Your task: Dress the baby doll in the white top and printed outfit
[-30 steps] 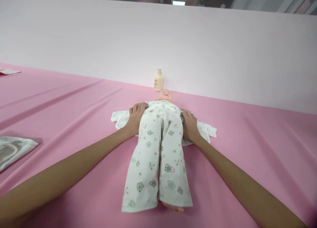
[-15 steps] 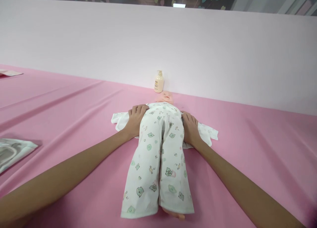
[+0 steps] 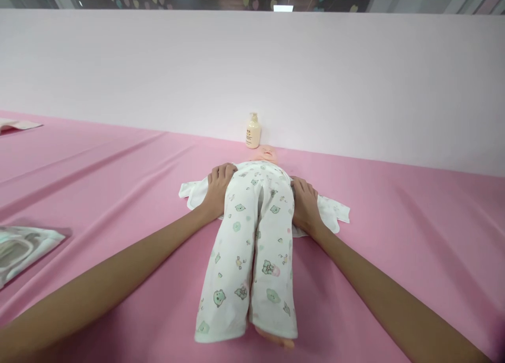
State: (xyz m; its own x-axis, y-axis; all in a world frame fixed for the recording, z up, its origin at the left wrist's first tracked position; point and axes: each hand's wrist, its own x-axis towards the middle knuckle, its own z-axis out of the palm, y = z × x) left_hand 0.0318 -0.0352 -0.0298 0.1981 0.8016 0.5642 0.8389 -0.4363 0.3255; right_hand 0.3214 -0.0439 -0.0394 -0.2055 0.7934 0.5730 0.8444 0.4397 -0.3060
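A baby doll [image 3: 266, 153] lies on its back on the pink cloth, head away from me, one bare foot [image 3: 276, 340] showing near me. It wears white trousers [image 3: 250, 247] printed with green animals. Under it spreads a white garment [image 3: 333, 211] whose sleeves stick out on both sides. My left hand [image 3: 218, 190] grips the trousers' waistband at the doll's left side. On the other side, my right hand [image 3: 304, 207] holds the waistband at the hip.
A cream pump bottle [image 3: 253, 131] stands behind the doll's head against the pale wall [image 3: 355, 84]. A folded printed cloth [image 3: 19, 247] lies at the left edge. Another flat item [image 3: 16, 124] sits far left. Pink cloth [image 3: 414, 237] covers the surface.
Both hands stay at the waistband and have shifted slightly up the doll's body. The view has tilted a little, so the wall's top edge sits lower.
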